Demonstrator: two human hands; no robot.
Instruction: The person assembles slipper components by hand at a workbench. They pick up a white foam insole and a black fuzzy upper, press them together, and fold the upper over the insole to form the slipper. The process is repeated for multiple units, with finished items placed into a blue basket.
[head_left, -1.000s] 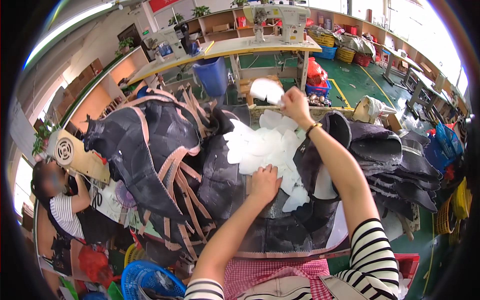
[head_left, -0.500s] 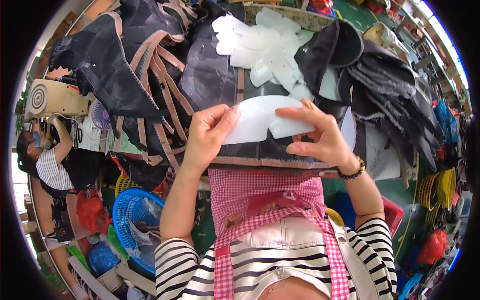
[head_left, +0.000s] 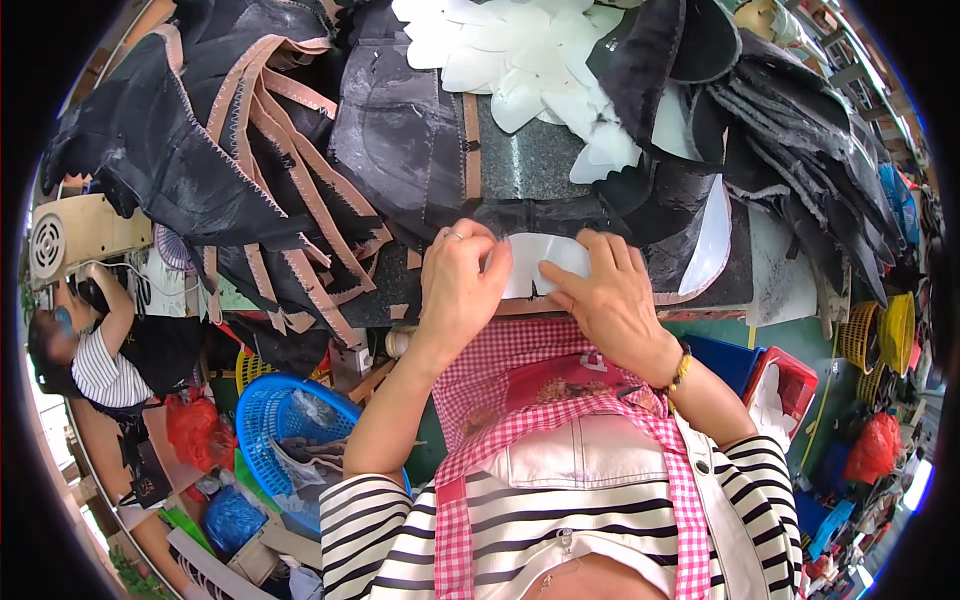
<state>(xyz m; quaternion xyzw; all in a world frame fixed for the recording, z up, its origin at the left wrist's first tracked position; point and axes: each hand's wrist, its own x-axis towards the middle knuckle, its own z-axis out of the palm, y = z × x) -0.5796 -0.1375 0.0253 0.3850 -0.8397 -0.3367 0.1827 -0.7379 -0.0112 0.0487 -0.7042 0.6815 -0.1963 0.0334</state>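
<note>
The curled left hand (head_left: 465, 280) and loosely bent right hand (head_left: 615, 295) grip the sheet (head_left: 526, 266) at the black piece's (head_left: 540, 215) near edge, apparently aligning it; the next move calls for steadiness.

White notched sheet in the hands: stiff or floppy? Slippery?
The thin, white, notched sheet is probably light, given its thinness. Likely semi-stiff: similar white, round-edged sheets lie spread without crumpling. It may slide, since its surface looks smooth.
</note>
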